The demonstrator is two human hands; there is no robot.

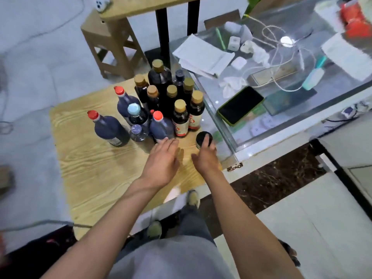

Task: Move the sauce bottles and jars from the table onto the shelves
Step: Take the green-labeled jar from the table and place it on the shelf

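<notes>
On the far left of the wooden table (96, 174) stands a dark bottle with a red cap (106, 127), a little apart from the main cluster of sauce bottles (167, 101). That cluster crowds the far middle of the table: another red-capped bottle behind, one with a pale blue cap (134, 111), a small clear-capped one (137, 132), a third red-capped bottle (160, 126) at the front, and behind and to the right a group of dark bottles with tan caps, two of them showing red-and-white labels. Just in front of the third red-capped bottle hovers the left hand (162, 164), palm down, fingers spread and loose, the fingertips near or touching the bottle's base; contact cannot be told. Right of it, the right hand (205, 156) reaches to a small dark jar with a black lid (203, 138) near the table's right edge, fingers curled against its near side, one fingertip on the lid. Beyond that edge lies a glass counter (281, 125) with papers (203, 55), white cables and chargers, and a phone in a green case (240, 105).
</notes>
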